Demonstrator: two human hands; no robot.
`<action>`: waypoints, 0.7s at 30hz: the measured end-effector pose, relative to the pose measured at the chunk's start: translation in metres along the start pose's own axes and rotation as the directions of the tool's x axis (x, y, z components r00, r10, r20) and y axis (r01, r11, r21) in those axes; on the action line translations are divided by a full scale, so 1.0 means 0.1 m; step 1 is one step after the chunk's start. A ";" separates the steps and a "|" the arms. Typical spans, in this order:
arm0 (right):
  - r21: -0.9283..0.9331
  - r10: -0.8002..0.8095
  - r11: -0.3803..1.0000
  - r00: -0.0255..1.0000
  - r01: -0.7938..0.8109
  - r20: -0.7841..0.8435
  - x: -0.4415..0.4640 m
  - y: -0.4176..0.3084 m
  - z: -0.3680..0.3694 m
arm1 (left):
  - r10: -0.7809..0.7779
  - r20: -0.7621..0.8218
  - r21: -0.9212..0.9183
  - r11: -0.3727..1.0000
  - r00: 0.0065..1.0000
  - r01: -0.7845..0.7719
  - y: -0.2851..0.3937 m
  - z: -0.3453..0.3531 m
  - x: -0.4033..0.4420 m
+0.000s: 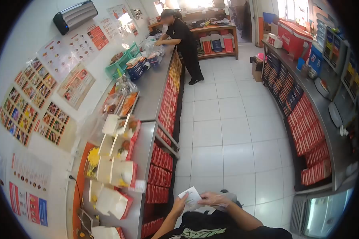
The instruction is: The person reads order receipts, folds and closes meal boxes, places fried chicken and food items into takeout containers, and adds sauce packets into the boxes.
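A small white paper slip (pixel 191 198) with some print on it is held in front of my body, low in the head view. My left hand (pixel 179 205) pinches its left edge. At its right edge, my right hand (pixel 214 199) is closed on the paper and seems to wear a thin clear glove. The print is too small to read. To the left, several open red-and-white food boxes (pixel 114 202) stand in a row on the steel counter (pixel 146 138), some with food inside. Neither hand touches them.
Stacks of folded red boxes (pixel 159 171) fill the shelf under the left counter. Along the right runs another counter with stacked boxes (pixel 307 123) below and a red cooler (pixel 294 40) on top. A person in black (pixel 183 44) works at the far counter end.
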State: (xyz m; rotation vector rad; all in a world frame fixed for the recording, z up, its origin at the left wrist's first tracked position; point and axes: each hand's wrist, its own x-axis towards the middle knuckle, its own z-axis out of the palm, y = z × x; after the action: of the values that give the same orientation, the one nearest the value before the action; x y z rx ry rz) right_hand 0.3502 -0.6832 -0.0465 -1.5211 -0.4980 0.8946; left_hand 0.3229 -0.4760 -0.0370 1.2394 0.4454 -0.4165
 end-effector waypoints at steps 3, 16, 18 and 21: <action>-0.065 0.022 0.998 0.998 -0.026 -0.067 0.21 -0.29 -0.89 | -0.011 0.016 -0.028 1.000 1.000 0.012 0.56 0.50 0.60; -0.348 0.011 0.937 0.997 -0.037 -0.078 2.36 -1.00 -4.41 | 0.052 0.021 -0.184 0.982 0.998 -0.048 2.32 1.30 4.24; -0.066 0.220 0.971 0.965 -0.231 -0.143 2.48 -1.25 -4.77 | 0.067 -0.010 -0.195 0.978 0.998 -0.067 2.75 1.52 4.49; -0.084 0.191 0.976 0.976 -0.200 -0.107 2.61 -1.52 -5.31 | 0.176 0.054 -0.082 0.982 0.983 -0.171 3.13 1.74 4.90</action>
State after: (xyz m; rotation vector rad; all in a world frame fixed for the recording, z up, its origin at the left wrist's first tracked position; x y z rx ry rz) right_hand 0.9470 -0.7979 0.0152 -1.7136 -0.3257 0.9524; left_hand 0.9184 -0.5874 -0.0029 1.1764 0.2956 -0.2854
